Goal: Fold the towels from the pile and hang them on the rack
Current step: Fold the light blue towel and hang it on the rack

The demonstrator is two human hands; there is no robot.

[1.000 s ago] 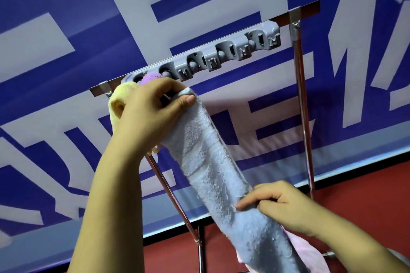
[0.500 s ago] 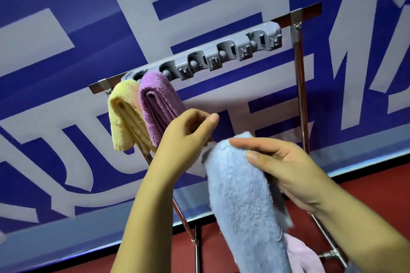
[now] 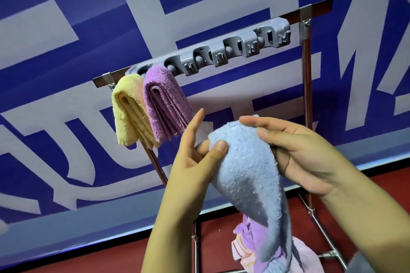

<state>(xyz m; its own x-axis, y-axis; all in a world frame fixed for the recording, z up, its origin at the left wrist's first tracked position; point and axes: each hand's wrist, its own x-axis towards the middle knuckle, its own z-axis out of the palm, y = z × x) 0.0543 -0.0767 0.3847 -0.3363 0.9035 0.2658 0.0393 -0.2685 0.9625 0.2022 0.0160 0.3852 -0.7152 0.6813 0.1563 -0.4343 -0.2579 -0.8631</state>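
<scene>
Light-blue terry towel: folded, held up between both hands, below and in front of the rack's top bar.
Left hand: thumb pinches towel's left edge; forefinger extended.
Right hand: fingers curled over the fold's top.
Hung: yellow towel, purple towel, touching.
Pile: below.

blue towel cut off below, pile partly hidden
</scene>
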